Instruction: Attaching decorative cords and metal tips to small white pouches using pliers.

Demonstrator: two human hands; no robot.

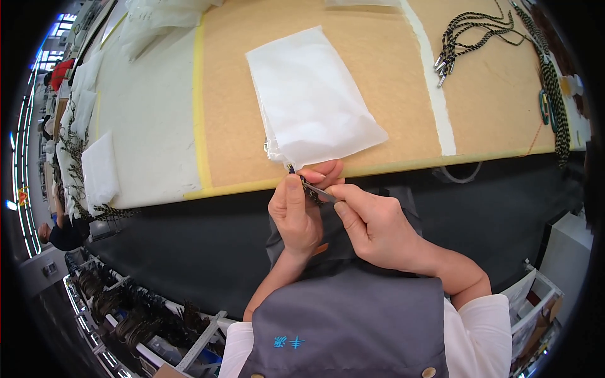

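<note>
At the table's front edge my left hand [296,214] is closed, pinching a short dark patterned cord [311,193] between thumb and fingers. My right hand [378,227] meets it from the right, thumb and forefinger closed on a slim silver pointed tool [322,194]. The tool's tip lies against the cord; its exact kind is too small to tell. Just beyond my fingers lies a stack of white translucent bags [315,94], its near corner close to the cord. Whether the cord is joined to that corner I cannot tell.
Black-and-tan cords with metal tips [444,60] lie at the back right. Green-handled snips [546,108] sit beside a thick braided cord bundle [554,94]. More white bags [157,22] rest at the far left. A person in dark clothes [68,234] is farther left.
</note>
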